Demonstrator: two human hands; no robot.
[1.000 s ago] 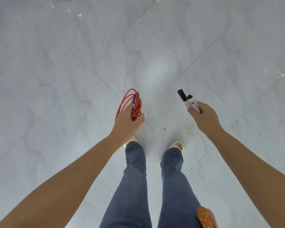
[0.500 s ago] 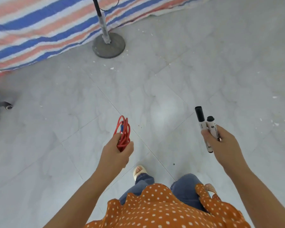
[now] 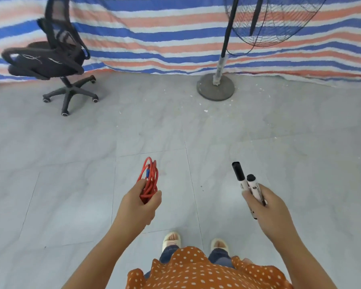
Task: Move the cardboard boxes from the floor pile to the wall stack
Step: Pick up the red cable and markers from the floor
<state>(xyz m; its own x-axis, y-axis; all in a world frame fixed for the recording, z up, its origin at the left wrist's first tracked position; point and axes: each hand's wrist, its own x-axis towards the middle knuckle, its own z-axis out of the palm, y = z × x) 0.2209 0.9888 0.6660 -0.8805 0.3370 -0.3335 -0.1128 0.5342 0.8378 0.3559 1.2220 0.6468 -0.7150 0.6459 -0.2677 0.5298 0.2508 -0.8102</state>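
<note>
Head-camera view, looking down and forward across a pale grey tiled floor (image 3: 71, 195): a person in an orange polka-dot top (image 3: 198, 270), jeans and light slippers (image 3: 171, 238) stands with both arms stretched out ahead. The left hand (image 3: 139, 205) curls its fingers round a coiled red cord (image 3: 149, 180), whose loops rise above the fist with a small blue piece showing among them. The right hand (image 3: 267, 207) grips two markers (image 3: 247, 184) side by side, their black caps pointing up and away from the body, the white barrels running down through the palm. The two hands are held well apart, at about the same height, above the feet.

No cardboard box shows anywhere in this view, so where the boxes lie relative to either hand cannot be told; neither hand touches one.

Farther back, a black mesh office chair (image 3: 48, 57) on a five-wheeled base stands at the left. At the right a standing fan (image 3: 223, 55) rises from a round grey base on the floor, its wire cage cut off by the upper edge. Behind both hangs a tarpaulin (image 3: 154, 38) striped in blue, white and orange, its lower edge resting on the floor. Small white flecks are scattered on the tiles near the fan's base.
</note>
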